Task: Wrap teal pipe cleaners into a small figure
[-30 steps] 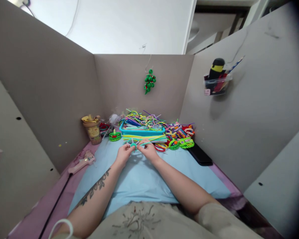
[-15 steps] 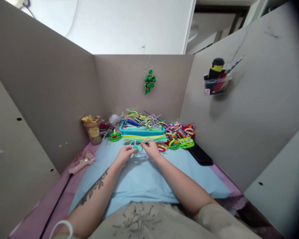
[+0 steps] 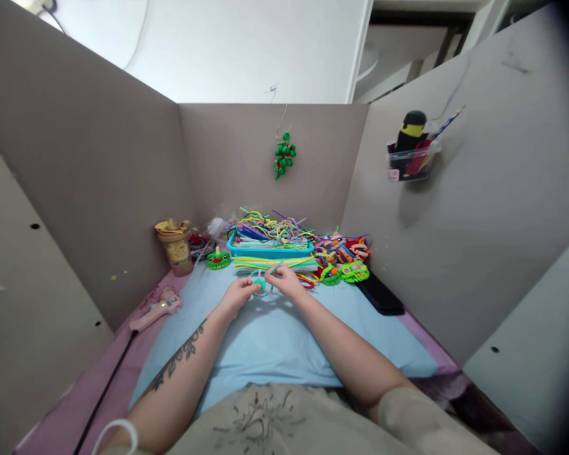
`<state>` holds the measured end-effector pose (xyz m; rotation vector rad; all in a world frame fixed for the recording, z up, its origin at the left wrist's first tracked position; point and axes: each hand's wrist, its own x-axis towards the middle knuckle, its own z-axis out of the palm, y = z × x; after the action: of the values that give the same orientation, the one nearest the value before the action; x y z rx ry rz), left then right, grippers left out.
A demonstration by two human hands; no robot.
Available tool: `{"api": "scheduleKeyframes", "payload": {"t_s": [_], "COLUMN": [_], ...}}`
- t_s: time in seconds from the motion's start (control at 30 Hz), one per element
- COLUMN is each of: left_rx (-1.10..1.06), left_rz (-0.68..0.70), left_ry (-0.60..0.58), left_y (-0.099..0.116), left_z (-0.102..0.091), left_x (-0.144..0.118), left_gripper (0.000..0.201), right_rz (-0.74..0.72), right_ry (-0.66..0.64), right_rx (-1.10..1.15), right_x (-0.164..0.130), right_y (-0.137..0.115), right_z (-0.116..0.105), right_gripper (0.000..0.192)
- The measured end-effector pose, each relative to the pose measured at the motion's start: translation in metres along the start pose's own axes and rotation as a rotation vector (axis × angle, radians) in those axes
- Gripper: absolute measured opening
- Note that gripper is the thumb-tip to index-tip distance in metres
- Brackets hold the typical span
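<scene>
Both hands meet over the far edge of the blue mat, pinching one teal pipe cleaner between them.

Left hand (image 3: pixel 237 296) is closed on a small teal coil, fingertips curled in; right hand (image 3: pixel 287 282) is pinched on the same teal pipe cleaner (image 3: pixel 262 282), its free end sticking up and away toward the far right, long axis running near-left to far-right. Against the frames a second back, the loop has drawn in tighter and the hands sit a touch lower on the blue mat (image 3: pixel 265 341), which reads as the twist being snugged down. Pink glue gun (image 3: pixel 155 310) lies well apart on the left of the worktop. Beyond the hands: yellow stems, then a blue tray (image 3: pixel 269 251) of mixed pipe cleaners, green figures (image 3: pixel 354 272) to its right, a cup (image 3: pixel 176 245) at left. Farthest, a green ornament (image 3: pixel 284 155) hangs on the back panel.
</scene>
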<state>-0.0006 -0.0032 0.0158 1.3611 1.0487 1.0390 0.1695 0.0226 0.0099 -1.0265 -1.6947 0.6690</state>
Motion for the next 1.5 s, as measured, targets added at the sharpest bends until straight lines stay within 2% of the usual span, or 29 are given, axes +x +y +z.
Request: {"api": "scheduleKeyframes", "payload": {"t_s": [0.17,0.4,0.47,0.6,0.67,0.77,0.83,0.97,1.13,1.5], "left_rx": [0.020,0.027,0.011,0.041,0.087,0.149,0.139,0.060,0.022,0.132], "left_rz": [-0.004,0.002,0.040,0.215,0.251,0.192,0.159,0.121,0.173,0.239], "left_ry": [0.028,-0.024,0.038,0.310,0.378,0.322,0.292,0.306,0.230,0.263], "left_y": [-0.001,0.002,0.000,-0.005,-0.007,-0.008,-0.009,-0.010,-0.009,-0.014], "left_z": [-0.002,0.003,0.005,0.003,0.001,0.002,0.004,0.009,0.009,0.007], "left_x": [0.001,-0.003,-0.001,0.004,0.005,0.005,0.004,0.003,0.002,0.005], "left_gripper": [0.031,0.033,0.035,0.038,0.036,0.036,0.038,0.042,0.038,0.033], "right_rz": [0.059,0.133,0.149,0.152,0.172,0.178,0.166,0.131,0.129,0.184], "right_ry": [-0.056,-0.079,-0.048,0.079,0.149,0.208,0.191,0.145,0.128,0.128], "right_rx": [0.072,0.186,0.200,0.206,0.210,0.242,0.273,0.288,0.330,0.414], "right_x": [0.000,-0.003,-0.003,-0.001,0.000,0.000,-0.001,-0.005,-0.008,-0.008], "right_y": [0.003,0.006,0.007,0.010,0.011,0.010,0.008,0.005,0.003,0.004], "right_z": [0.002,0.006,0.008,0.009,0.008,0.009,0.011,0.019,0.025,0.027], "right_gripper": [0.019,0.029,0.028,0.025,0.026,0.027,0.028,0.026,0.028,0.028]}}
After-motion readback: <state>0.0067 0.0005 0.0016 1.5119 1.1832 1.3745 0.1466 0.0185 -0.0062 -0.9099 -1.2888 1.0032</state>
